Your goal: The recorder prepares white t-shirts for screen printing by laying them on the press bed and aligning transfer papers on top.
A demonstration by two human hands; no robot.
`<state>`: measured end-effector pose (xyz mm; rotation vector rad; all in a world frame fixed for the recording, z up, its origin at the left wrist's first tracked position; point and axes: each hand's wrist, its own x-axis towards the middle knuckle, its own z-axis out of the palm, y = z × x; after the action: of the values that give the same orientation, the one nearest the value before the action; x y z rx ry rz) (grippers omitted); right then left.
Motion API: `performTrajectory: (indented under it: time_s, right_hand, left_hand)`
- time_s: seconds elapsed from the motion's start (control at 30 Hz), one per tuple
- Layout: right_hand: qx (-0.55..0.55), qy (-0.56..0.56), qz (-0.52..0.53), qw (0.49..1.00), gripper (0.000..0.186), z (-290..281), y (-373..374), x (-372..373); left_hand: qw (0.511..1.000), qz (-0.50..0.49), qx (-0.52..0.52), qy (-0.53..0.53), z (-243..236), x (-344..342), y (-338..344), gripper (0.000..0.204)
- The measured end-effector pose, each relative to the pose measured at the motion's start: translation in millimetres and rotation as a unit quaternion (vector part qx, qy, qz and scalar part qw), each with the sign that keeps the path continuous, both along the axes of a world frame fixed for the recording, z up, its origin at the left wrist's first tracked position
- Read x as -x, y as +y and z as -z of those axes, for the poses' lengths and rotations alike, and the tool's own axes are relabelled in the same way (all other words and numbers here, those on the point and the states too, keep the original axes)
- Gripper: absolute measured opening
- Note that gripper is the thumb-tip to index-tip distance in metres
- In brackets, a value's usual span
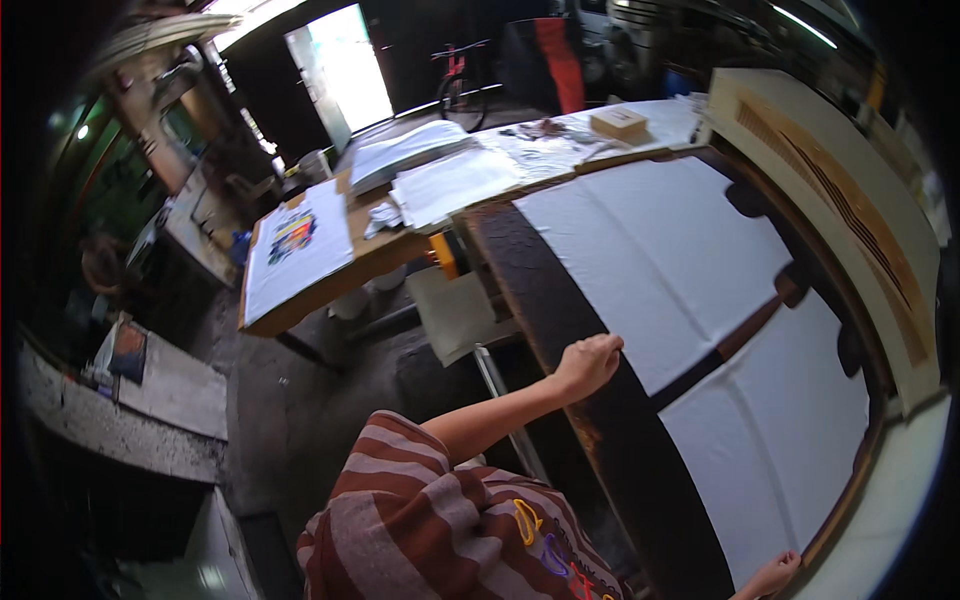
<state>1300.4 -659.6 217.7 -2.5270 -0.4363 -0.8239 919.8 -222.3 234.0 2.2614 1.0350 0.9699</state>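
White fabric panel [655,250], a large rectangular cloth laid flat on the long dark printing surface [560,300], fills the frame from 12 to 3 o'clock; a second white fabric panel [770,440] lies just beside it toward 4 o'clock, the two parted by a thin dark strip.

Head view. Left hand [588,362], near centre, rests on the near edge of the first panel with its grip curled shut, apparently pinching the cloth's corner. Right hand [772,575], at 5 o'clock on the lower rim, touches the near corner of the second panel; only part of it shows, so whether its grip is open or closed cannot be told. A tall cream board with brown stripes [840,200] leans along the far side at 2 o'clock. At 10 o'clock a wooden board carrying a white sheet with a coloured print [295,250] stands well apart; a small cardboard box [618,122] sits at 12 o'clock.

Judged step: aligning or smoothing the laid cloth. The next move would call for even tension at both corners, avoiding wrinkles.
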Motion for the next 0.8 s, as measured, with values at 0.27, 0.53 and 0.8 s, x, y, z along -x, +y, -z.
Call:
performTrajectory:
  time_s: [0.27, 0.53, 0.8]
  right_hand:
    - [-0.055, 0.041, -0.186, 0.980, 0.016, -28, 200, 100]
    - [-0.074, 0.029, -0.294, 0.953, 0.015, -27, 399, 285]
    - [0.068, 0.124, -0.389, 0.911, 0.013, -65, 515, 449]
  left_hand:
    - [0.952, -0.295, -0.046, -0.066, 6, 200, 163, 0.012]
    - [0.831, -0.469, 0.281, -0.107, 156, 385, 396, 0.024]
    - [0.739, -0.360, 0.551, -0.145, 198, 373, 476, 0.037]
